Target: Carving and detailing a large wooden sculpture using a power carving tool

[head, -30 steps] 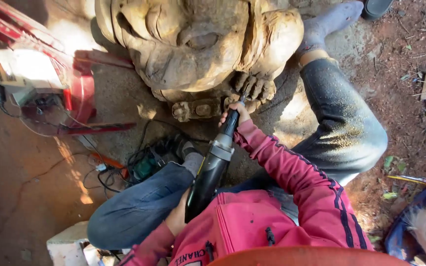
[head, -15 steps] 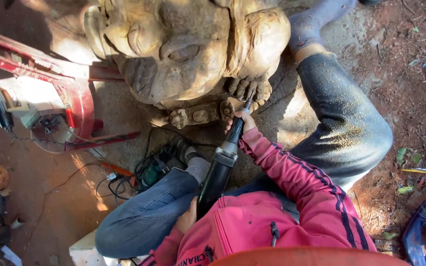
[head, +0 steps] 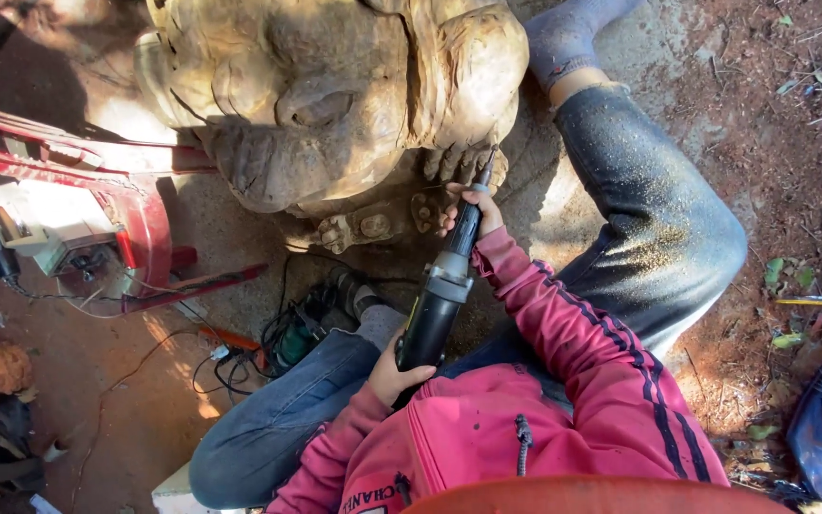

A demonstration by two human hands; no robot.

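1. The right hand point(head: 469, 206) is wrapped tight around the narrow front neck of a black rotary carving tool point(head: 440, 290), fingers curled close to the bit end
2. The left hand point(head: 398, 373) is clamped around the thick rear body of the same tool, just above the pink jacket point(head: 516, 428), thumb and fingers pressed against the casing
3. The tool runs slanted from the person's chest up toward the carving, its thin bit point(head: 488, 164) touching the carved claws or toes at the lower right of the wooden sculpture point(head: 335, 95)
4. The sculpture is a large, pale, rounded figure with a carved face, lying on the ground between the person's spread legs in sawdust-flecked blue jeans point(head: 639, 219)
5. A small carved paw point(head: 373, 225) sticks out below the sculpture, just left of the right hand
6. Beside the left knee lies a green power tool point(head: 302, 328) with tangled black cables
7. Further left stands a red metal frame point(head: 135, 209) holding a pale boxy device
8. The reddish dirt ground point(head: 792, 143) on the right is strewn with dry leaves and twigs
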